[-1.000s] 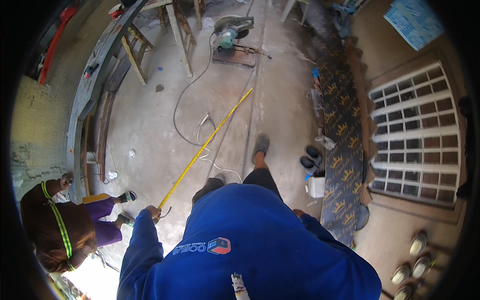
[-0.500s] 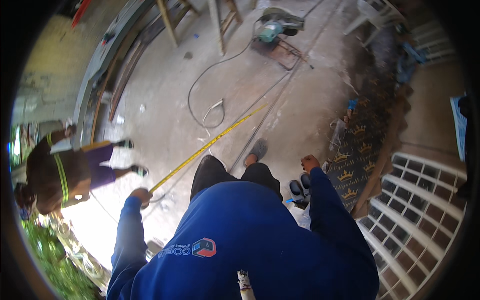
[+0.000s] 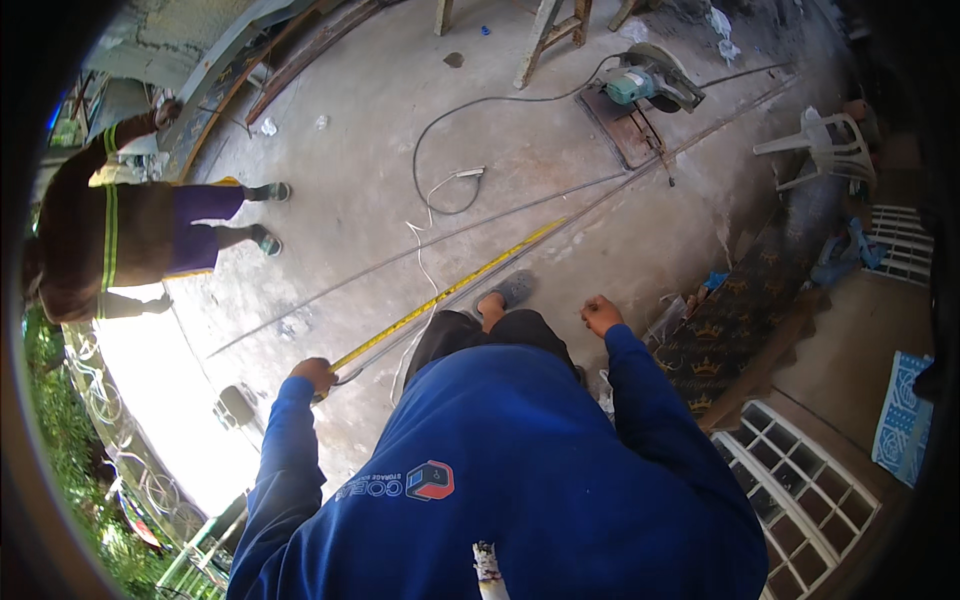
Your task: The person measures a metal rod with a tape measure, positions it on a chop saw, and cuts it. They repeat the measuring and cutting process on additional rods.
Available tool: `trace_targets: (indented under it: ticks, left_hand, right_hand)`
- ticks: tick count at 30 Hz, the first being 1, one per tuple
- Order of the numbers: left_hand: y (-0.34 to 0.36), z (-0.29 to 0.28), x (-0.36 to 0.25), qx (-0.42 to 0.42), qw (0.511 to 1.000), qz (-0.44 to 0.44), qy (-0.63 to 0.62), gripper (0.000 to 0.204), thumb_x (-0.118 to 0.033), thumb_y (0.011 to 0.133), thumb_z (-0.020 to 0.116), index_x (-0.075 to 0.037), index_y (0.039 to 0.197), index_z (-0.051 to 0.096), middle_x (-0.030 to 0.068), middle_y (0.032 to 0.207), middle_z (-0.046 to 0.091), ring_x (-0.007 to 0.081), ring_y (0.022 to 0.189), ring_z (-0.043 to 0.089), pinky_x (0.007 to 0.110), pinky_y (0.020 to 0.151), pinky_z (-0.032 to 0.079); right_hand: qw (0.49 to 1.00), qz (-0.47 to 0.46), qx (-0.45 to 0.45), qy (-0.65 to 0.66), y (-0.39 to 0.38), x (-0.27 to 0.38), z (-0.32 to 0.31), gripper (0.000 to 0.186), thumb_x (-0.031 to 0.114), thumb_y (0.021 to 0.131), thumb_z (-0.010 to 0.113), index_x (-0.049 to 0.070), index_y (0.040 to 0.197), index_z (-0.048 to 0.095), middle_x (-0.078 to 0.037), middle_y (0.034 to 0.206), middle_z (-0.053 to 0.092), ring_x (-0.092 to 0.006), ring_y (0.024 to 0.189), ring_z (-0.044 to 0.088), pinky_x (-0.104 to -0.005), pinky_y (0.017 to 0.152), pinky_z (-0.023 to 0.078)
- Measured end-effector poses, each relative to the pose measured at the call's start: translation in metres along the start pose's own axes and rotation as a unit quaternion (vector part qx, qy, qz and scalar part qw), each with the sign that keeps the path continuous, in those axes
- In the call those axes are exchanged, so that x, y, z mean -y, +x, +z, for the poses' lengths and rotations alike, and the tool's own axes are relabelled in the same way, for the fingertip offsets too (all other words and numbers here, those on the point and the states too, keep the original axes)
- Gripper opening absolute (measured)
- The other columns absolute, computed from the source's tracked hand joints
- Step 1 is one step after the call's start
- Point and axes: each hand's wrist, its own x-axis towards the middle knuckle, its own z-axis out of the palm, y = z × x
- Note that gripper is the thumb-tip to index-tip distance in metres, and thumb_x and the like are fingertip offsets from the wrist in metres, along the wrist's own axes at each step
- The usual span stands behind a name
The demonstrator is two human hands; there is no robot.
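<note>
My left hand (image 3: 314, 376) is closed around a tape measure, its case mostly hidden by the fingers. The yellow blade of the tape measure (image 3: 450, 289) reaches out to the upper right above the concrete floor, close alongside a long thin metal bar (image 3: 590, 205). Off to my right, my right hand (image 3: 601, 316) hangs over the floor with loosely bent fingers, slightly apart, and nothing visible in them. One of my feet, in a grey clog (image 3: 516, 287), stands near the blade. A lit cigarette (image 3: 487, 568) shows at the lower edge.
A green chop saw (image 3: 632, 88) sits on a metal base ahead, its dark cord looping across the floor to a white extension lead (image 3: 425, 255). Another person (image 3: 130, 230) stands at the left. White chair (image 3: 825, 150), patterned dark sheet (image 3: 715, 345) and white window grille (image 3: 800, 480) lie rightward.
My view has turned and shifted, so the saw, chair and other person appear elsewhere in the picture. The tape measure stays in my left hand, extended. My right hand's fingers look looser.
</note>
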Motion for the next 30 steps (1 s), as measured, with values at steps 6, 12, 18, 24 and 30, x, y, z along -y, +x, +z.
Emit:
trace_targets:
  ticks: [6, 12, 18, 24, 30]
  left_hand:
    - [-0.004, 0.102, 0.028, 0.084, 0.967, 0.045, -0.235, 0.033, -0.028, 0.083, 0.077, -0.008, 0.109, 0.075, 0.0087, 0.089, 0.074, 0.0195, 0.08, 0.07, 0.035, 0.074, 0.057]
    - [0.025, 0.123, -0.031, 0.041, 0.96, 0.172, -0.217, 0.033, -0.026, 0.082, 0.077, -0.008, 0.109, 0.073, 0.0079, 0.089, 0.073, 0.018, 0.077, 0.068, 0.034, 0.071, 0.056]
    - [0.005, 0.11, -0.06, 0.028, 0.949, 0.226, -0.22, 0.034, -0.031, 0.083, 0.075, -0.008, 0.107, 0.072, 0.0065, 0.084, 0.07, 0.0178, 0.075, 0.067, 0.035, 0.07, 0.055]
    - [-0.009, 0.087, -0.135, 0.016, 0.917, 0.276, -0.287, 0.039, -0.04, 0.089, 0.072, -0.004, 0.104, 0.072, 0.0054, 0.088, 0.071, 0.0154, 0.079, 0.063, 0.032, 0.074, 0.052]
    - [-0.009, 0.082, -0.22, 0.012, 0.889, 0.321, -0.326, 0.046, -0.045, 0.1, 0.058, -0.002, 0.109, 0.072, 0.0088, 0.1, 0.073, 0.0189, 0.092, 0.064, 0.033, 0.086, 0.049]
  right_hand:
    - [0.995, 0.078, 0.056, -0.03, -0.016, 0.007, -0.018, 0.044, 0.041, 0.096, 0.065, 0.004, 0.119, 0.063, -0.01, 0.104, 0.07, -0.0193, 0.081, 0.068, -0.0345, 0.063, 0.054]
    - [0.837, 0.042, -0.032, 0.545, -0.032, 0.065, -0.009, 0.059, 0.062, 0.1, 0.05, 0.012, 0.132, 0.052, -0.008, 0.118, 0.065, -0.0214, 0.084, 0.066, -0.036, 0.065, 0.052]
    - [0.803, -0.06, -0.172, 0.568, -0.057, 0.11, -0.021, 0.034, 0.043, 0.108, 0.046, 0.012, 0.117, 0.058, -0.006, 0.101, 0.068, -0.0199, 0.081, 0.066, -0.035, 0.066, 0.053]
    - [0.848, -0.145, 0.173, 0.479, -0.125, 0.142, 0.079, 0.023, 0.026, 0.106, 0.054, 0.006, 0.114, 0.06, -0.006, 0.1, 0.07, -0.0166, 0.087, 0.069, -0.0309, 0.074, 0.053]
    - [0.887, -0.126, 0.286, 0.339, -0.138, 0.135, 0.053, 0.031, 0.031, 0.1, 0.065, 0.009, 0.122, 0.059, -0.004, 0.11, 0.068, -0.0142, 0.094, 0.069, -0.0296, 0.073, 0.053]
